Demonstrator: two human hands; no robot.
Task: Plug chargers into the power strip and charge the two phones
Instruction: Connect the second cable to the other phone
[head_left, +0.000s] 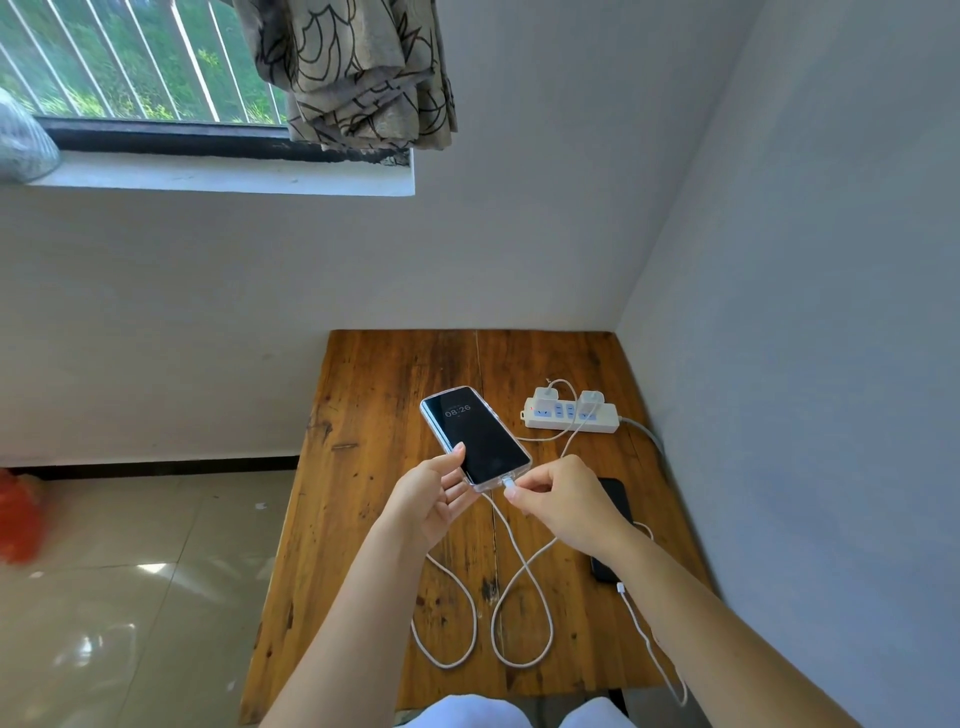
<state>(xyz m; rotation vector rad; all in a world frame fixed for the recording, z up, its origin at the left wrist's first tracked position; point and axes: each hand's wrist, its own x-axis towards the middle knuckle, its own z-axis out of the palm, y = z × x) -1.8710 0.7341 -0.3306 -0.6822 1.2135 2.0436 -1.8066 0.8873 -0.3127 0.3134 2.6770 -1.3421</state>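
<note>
— What are your hands on, there at the worn, dark-stained plank counter?

— Your left hand cradles a glossy black slab of a phone in a clear case, fingers wrapped round its lower left edge, screen lit and reading 08:26. Your right hand pinches the small white connector at the phone's bottom port, fingers narrow around it; whether the connector is fully seated cannot be told.

— And the rest of the gear?

— From the connector, at 1 o'clock and well apart, lies the white rectangular power strip with two squarish white chargers plugged in. Thin white cable loops in soft curves across the wood at 6 o'clock of your hands. The second phone, dark and flat, rests on the counter under your right wrist, at 4 o'clock of the connector, with another white plug lying just beside its near end.
</note>
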